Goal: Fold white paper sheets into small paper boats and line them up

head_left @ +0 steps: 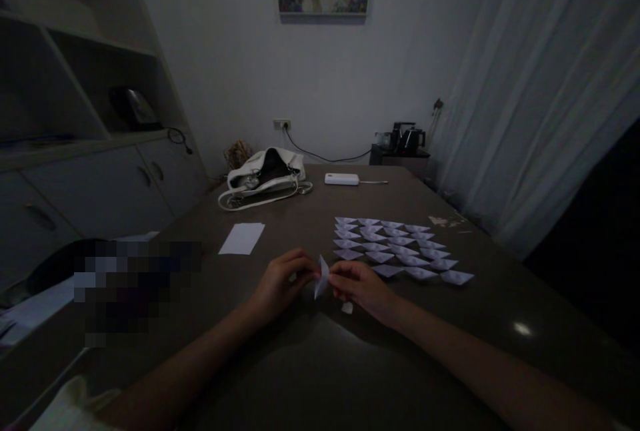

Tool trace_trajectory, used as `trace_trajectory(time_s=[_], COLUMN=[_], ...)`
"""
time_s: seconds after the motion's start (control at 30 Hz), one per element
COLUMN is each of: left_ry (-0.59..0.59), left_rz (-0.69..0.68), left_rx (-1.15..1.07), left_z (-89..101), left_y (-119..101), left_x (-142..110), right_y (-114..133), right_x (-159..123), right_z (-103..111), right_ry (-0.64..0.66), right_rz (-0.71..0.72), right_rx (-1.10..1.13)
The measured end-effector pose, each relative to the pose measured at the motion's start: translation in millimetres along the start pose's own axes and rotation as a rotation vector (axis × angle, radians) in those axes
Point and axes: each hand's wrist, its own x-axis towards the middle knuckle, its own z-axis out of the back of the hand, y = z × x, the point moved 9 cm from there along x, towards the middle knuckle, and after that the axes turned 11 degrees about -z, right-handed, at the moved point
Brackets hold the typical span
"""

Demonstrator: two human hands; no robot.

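Note:
Between my two hands is a small folded white paper boat (323, 277), held tilted on end above the table. My left hand (286, 280) pinches its left side with thumb and fingers. On the other side my right hand (364, 287) is closed on the paper too, fingertips bent. A small white paper scrap (347, 308) lies just under my right hand. Right behind that hand, several folded paper boats (400, 251) stand in rows. A stack of white paper sheets (243, 239) rests beyond my left hand.
On the dark table (310, 377) a white handbag (270, 177) stands at the back left. A white power bank (342, 179) with a short cable lies at the far end. Paper scraps (445, 221) are near the right edge. At left, some items are blurred out.

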Motion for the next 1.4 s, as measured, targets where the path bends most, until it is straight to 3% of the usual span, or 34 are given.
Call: trace_trajectory(time_s=[0.6,1.07,1.4], left_ry=[0.014,0.041,-0.004], left_rz=[0.01,0.001,-0.048], left_rx=[-0.004,0.038,0.045], left_z=[1.1,-1.4,4.2], left_y=[-3.0,-0.6,-7.3], left_x=[0.7,-0.5,1.1], right_y=[-0.2,-0.4,0.6], right_x=[1.1,0.5,-1.1], right_z=[3.4,1.3,-2.9], right_ry=[-0.025,0.0,0.055], right_rz=[-0.005,-0.025,-0.059], right_rx=[0.076,0.137,0.16])
